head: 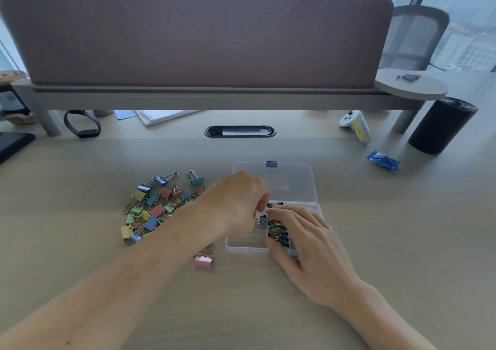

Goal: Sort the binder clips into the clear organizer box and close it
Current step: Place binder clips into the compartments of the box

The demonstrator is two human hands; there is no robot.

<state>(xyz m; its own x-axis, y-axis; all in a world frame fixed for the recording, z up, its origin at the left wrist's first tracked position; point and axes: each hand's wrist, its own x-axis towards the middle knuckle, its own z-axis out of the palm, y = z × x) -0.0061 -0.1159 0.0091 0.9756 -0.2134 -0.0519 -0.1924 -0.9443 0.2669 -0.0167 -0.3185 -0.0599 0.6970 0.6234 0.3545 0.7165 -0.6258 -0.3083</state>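
Note:
The clear organizer box [243,244] lies open on the desk, its lid [276,183] folded back flat. Several small dark binder clips [279,235] fill its middle compartment. My left hand [236,204] hovers over the box's left side with fingers curled, pinching a small clip at the compartment edge. My right hand [308,239] rests flat on the box's right side, fingers straight over the clips. A pile of coloured binder clips [155,204] lies left of the box. One pink clip [204,259] sits alone near the box's front left corner.
A desk divider with a shelf [204,97] runs along the back. A white controller [355,125], a black cylinder [440,125] and a blue packet [383,160] lie at the right. A black wristband [81,124] and papers [161,116] lie at the back left.

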